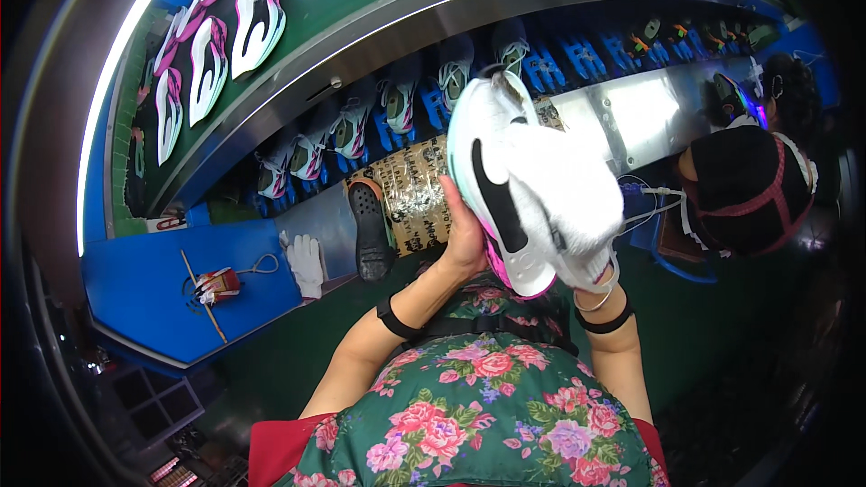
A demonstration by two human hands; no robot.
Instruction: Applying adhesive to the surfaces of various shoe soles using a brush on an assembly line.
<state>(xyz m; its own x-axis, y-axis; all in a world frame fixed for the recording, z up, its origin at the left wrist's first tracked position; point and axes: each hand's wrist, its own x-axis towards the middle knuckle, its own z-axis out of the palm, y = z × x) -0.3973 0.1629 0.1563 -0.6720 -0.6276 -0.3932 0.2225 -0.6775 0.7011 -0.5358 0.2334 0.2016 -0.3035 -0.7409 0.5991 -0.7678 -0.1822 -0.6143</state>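
A white and mint sneaker (492, 189) with a black inlay and pink edging is held up in front of me, its sole turned toward the view. My left hand (465, 236) is bare and closed on its left side, thumb upright along the edge and fingers mostly hidden behind. Against the shoe's right side lies my right hand (577, 194) in a white glove. Motion smears its fingers, so their pose cannot be made out. A bracelet and a black band circle the right wrist and forearm; another black band is on the left forearm.
Pink-edged soles (257, 22) lie on a green upper belt (361, 0). Below, several sneakers (352, 126) stand among blue holders. A dark clog (368, 230) rests by a tape-wrapped block (415, 194). On the left are a white glove (307, 266) and blue table (135, 280); a capped co-worker (753, 185) sits right.
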